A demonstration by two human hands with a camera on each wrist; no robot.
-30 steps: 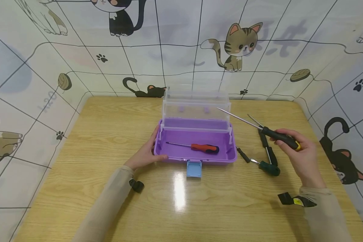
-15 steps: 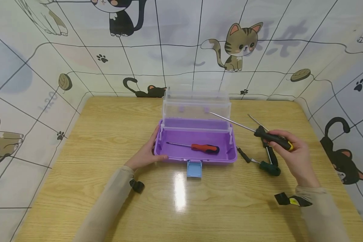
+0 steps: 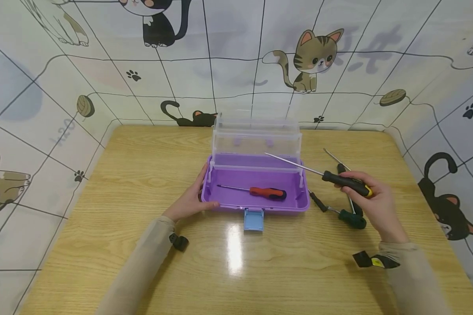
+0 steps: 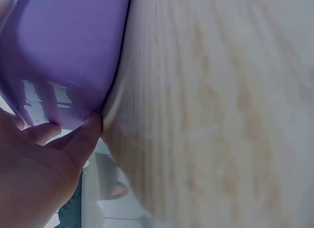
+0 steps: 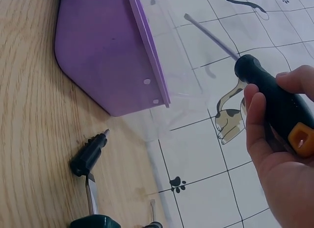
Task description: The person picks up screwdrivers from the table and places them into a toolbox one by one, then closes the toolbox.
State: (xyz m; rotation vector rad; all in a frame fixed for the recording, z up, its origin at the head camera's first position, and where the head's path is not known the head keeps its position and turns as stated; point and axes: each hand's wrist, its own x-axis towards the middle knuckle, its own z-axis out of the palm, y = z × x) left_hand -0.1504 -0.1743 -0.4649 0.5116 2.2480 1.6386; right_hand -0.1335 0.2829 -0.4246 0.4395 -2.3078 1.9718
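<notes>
My right hand holds a long screwdriver by its black and yellow handle, raised off the table. Its steel shaft points left and overlaps the right part of the purple toolbox in the head view. In the right wrist view, thumb and fingers wrap the handle. At the toolbox's left end, my left hand grips the corner, thumb along the front and fingers on the end wall. The toolbox's clear lid is up. Inside lies a red and black screwdriver, shaft to the left.
Right of the toolbox, several tools lie close together: a green-handled screwdriver, a short black one and others partly hidden by my right hand. A blue latch hangs down at the toolbox front. Cat-printed cloth walls border the wooden table.
My right hand has moved left and slightly lower with the long screwdriver, bringing its tip farther over the toolbox. The left hand and the toolbox have stayed in place.
</notes>
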